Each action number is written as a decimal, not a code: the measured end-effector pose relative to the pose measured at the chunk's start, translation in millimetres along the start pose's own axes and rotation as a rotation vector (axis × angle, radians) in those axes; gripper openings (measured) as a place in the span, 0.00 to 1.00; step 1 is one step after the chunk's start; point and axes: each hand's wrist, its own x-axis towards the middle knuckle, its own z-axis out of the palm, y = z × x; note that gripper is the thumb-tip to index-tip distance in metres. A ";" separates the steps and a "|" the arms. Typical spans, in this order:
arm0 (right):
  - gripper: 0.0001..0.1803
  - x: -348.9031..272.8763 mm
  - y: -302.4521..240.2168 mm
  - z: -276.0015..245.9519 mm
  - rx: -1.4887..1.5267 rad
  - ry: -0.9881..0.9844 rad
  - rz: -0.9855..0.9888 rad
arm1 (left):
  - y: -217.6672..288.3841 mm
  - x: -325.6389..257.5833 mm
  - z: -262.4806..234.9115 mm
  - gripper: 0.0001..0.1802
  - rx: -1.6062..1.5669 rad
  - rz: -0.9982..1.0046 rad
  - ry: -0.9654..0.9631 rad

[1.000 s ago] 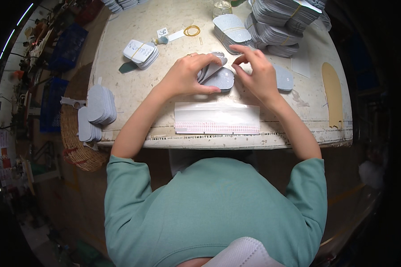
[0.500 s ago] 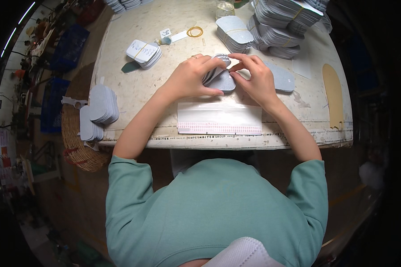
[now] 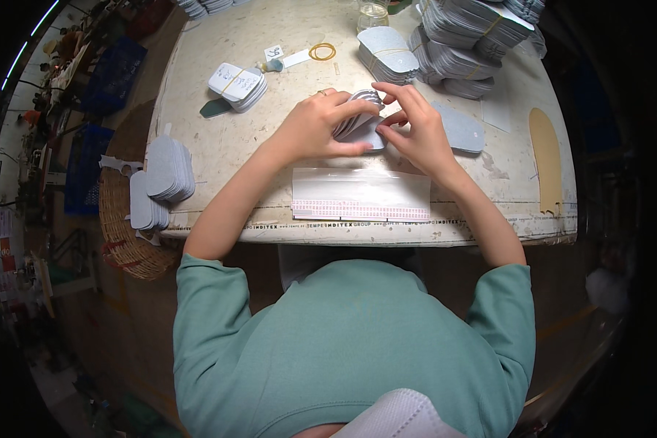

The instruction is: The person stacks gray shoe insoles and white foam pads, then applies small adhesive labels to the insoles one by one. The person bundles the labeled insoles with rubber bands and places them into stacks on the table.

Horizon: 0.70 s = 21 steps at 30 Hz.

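My left hand [image 3: 321, 125] is closed around a fanned stack of grey shoe insoles [image 3: 352, 120], thumb along the near side and fingers over the top. Thumb and a fingertip of my right hand [image 3: 415, 128] pinch at the right edge of the front insole [image 3: 369, 133], index finger raised. Whether anything small sits between those fingertips is hidden. Just beyond the right hand, more grey insoles [image 3: 463, 130] lie flat, a small pale mark near their end. In front of my hands is a white sheet [image 3: 360, 193] with rows of tiny red-printed labels.
Banded insole stacks stand at left [image 3: 237, 86], back centre [image 3: 388, 55] and back right [image 3: 474, 33]. Loose stacks [image 3: 169, 168] sit by the left edge above a wicker basket [image 3: 120, 226]. Rubber bands [image 3: 322, 51], a glass jar [image 3: 373, 16] and a tan sole-shaped template [image 3: 545, 157] lie about.
My right fingertips have shifted slightly, from the front insole's face to its right edge, with the index finger lifted higher. The left hand stays on the stack, whose insoles look more fanned apart.
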 end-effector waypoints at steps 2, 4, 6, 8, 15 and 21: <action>0.33 1.4 1.4 0.8 -0.077 0.020 -0.067 | 0.7 -0.6 1.9 0.27 0.037 0.001 0.004; 0.33 4.2 4.1 -1.5 -0.120 0.042 -0.084 | 1.2 -0.7 2.6 0.27 0.052 0.004 0.003; 0.31 7.2 7.3 -7.5 -0.159 0.116 -0.100 | 1.3 -0.6 2.0 0.25 0.051 -0.002 -0.003; 0.30 7.1 9.0 -13.9 -0.148 0.151 -0.046 | 0.6 -0.2 0.4 0.23 -0.010 -0.018 -0.004; 0.29 -0.8 7.3 -3.1 0.122 -0.007 0.055 | 0.3 0.4 -0.9 0.23 0.056 -0.016 -0.040; 0.31 1.2 10.9 -1.8 -0.069 0.042 -0.024 | 5.1 -1.4 1.0 0.28 0.078 0.014 0.001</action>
